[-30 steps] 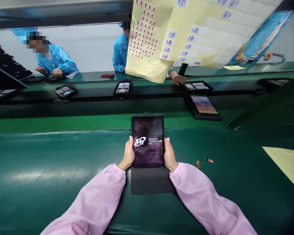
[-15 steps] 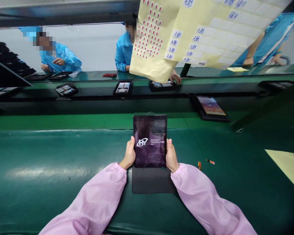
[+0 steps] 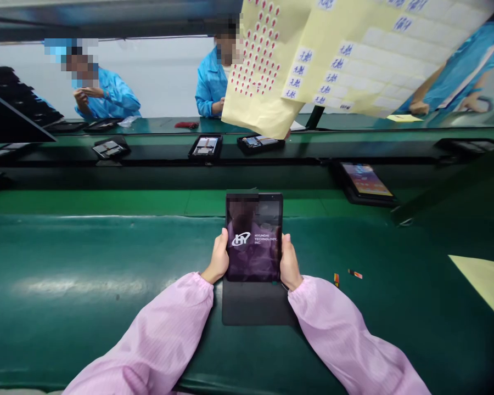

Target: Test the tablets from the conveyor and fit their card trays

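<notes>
The left hand (image 3: 218, 260) and right hand (image 3: 288, 262) are clasping the tablet (image 3: 254, 236) by its sides above the mat (image 3: 253, 304) at the front edge of the bench (image 3: 86, 263). It is powered but showing only a boot logo.

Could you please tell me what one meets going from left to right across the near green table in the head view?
left hand gripping the tablet's edge -> tablet, lit with a logo -> right hand on its other edge -> two small coloured scraps -> yellow sheet at the right edge.
</notes>
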Motion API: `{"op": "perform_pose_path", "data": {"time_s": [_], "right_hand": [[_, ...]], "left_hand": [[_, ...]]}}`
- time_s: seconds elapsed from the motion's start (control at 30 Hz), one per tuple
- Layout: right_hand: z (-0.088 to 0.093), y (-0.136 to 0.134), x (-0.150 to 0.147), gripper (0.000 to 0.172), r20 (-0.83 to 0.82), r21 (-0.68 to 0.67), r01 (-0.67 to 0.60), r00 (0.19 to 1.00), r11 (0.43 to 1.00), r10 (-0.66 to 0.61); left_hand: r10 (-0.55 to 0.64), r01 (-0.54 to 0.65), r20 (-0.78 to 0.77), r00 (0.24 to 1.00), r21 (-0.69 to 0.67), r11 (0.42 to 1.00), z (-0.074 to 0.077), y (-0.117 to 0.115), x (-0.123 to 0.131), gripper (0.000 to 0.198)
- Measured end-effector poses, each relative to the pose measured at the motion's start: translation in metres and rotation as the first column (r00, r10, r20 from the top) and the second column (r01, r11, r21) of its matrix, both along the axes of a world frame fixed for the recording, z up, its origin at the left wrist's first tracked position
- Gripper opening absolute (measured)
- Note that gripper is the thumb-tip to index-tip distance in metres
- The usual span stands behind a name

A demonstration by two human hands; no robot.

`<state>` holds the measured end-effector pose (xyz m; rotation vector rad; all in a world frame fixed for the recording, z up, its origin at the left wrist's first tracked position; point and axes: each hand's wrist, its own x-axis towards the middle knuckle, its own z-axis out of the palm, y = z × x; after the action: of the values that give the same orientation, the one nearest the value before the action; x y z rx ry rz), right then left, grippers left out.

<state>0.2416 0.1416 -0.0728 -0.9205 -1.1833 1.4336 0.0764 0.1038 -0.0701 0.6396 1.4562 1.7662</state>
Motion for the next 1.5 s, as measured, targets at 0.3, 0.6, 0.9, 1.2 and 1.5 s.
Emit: {"op": "perform_pose_path", "data": {"time_s": [0.3,0.6,0.9,1.2,1.5], "right_hand": [[0.001,0.0,0.0,0.065,0.031,0.0,0.025,0.999,1.0,-0.025],[0.012,-0.004,0.0,0.062,0.047,0.065,0.033,0.998,0.997,-0.036],[0.01,-0.003,0.001,0.059,0.046,0.102,0.048,0.998,0.994,-0.053],[0.005,-0.004,0.002,0.057,0.034,0.133,0.035,0.999,0.99,-0.04],[0.01,-0.006,0.002,0.057,0.029,0.167,0.038,0.999,0.985,-0.043]], "left_hand": [[-0.006,0.006,0.012,1.0,-0.011,1.0,-0.006,0.001,-0.001,0.056],[0.022,-0.023,-0.017,1.0,-0.019,1.0,0.001,-0.001,0.0,0.049],[0.006,-0.006,-0.006,1.0,-0.018,1.0,0.0,-0.001,-0.001,0.05],[0.011,-0.011,0.003,1.0,-0.024,1.0,0.003,-0.001,0.0,0.054],[-0.096,0.095,0.077,0.992,0.012,0.995,0.004,-0.002,0.0,0.063]]}}
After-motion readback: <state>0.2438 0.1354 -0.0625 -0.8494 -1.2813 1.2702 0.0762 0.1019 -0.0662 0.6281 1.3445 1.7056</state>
